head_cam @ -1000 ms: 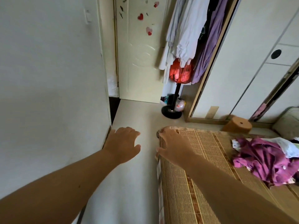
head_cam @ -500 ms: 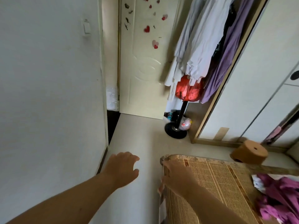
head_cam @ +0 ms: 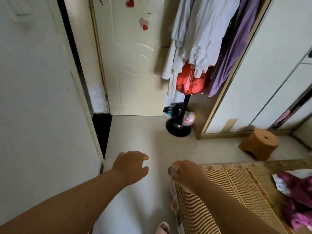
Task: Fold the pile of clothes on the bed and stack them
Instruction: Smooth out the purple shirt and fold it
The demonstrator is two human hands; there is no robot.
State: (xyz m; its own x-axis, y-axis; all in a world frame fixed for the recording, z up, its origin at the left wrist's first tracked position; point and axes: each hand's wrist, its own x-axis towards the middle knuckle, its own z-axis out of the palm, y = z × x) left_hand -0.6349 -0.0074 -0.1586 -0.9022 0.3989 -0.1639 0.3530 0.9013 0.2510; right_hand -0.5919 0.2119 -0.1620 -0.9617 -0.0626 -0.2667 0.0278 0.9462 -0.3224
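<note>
Nothing is folded: crumpled magenta clothes pile (head_cam: 298, 193) lies untouched on tan woven mat (head_cam: 236, 191); right hand (head_cam: 187, 174) grips its corner, left hand (head_cam: 131, 166) spread.

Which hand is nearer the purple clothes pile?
Right. The right hand is at the bamboo mat's corner, left of the purple clothes pile; the left hand hovers over the floor, farther left.
</note>
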